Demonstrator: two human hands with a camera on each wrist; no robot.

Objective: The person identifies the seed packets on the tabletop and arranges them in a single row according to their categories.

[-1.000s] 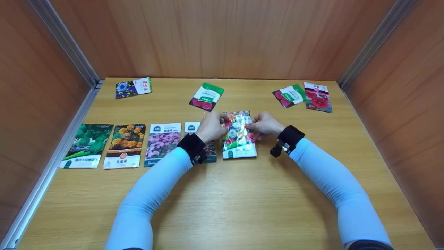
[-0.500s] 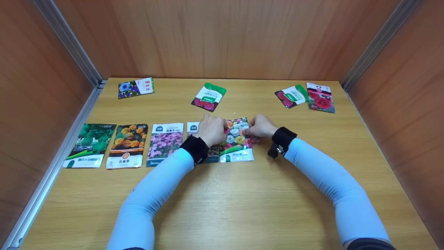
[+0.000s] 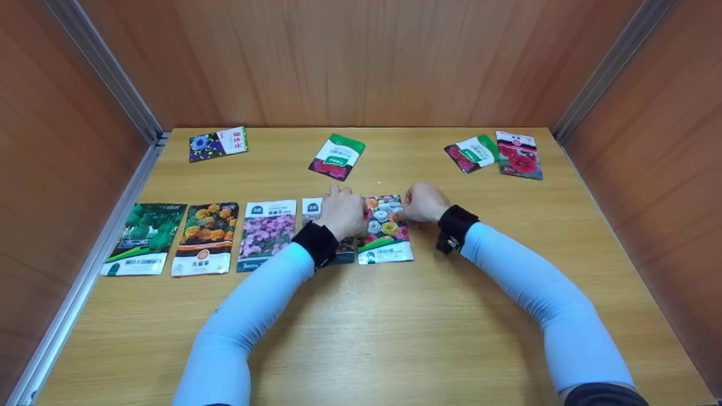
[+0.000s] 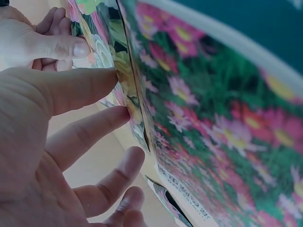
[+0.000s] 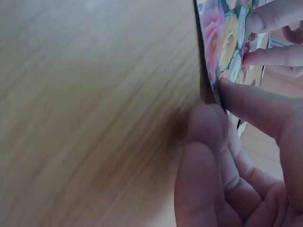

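Note:
In the head view, a seed packet [image 3: 389, 228] with multicoloured flowers lies at the right end of a row of packets. My right hand [image 3: 426, 203] pinches its right edge, thumb on the printed face and curled fingers at the edge in the right wrist view. At the opposite edge is my left hand [image 3: 345, 211]; its fairly straight thumb and index finger [image 4: 90, 132] touch the packet in the left wrist view. Beneath the left hand, a packet with pink daisies [image 4: 203, 109] is partly covered in the head view.
Leftward in the row are a purple-flower packet [image 3: 267, 234], an orange-flower packet [image 3: 210, 223] and a green packet [image 3: 144, 237]. Farther back lie a blue-flower packet [image 3: 208, 145], two green-and-white packets [image 3: 338, 155] and a red-flower packet [image 3: 519, 160]. Wooden panels [image 3: 361, 62] enclose the table.
Both hands have brought the multicoloured-flower packet slightly toward the near side and left, down flat in line with the row. Over the last half second, hands and packet have barely moved.

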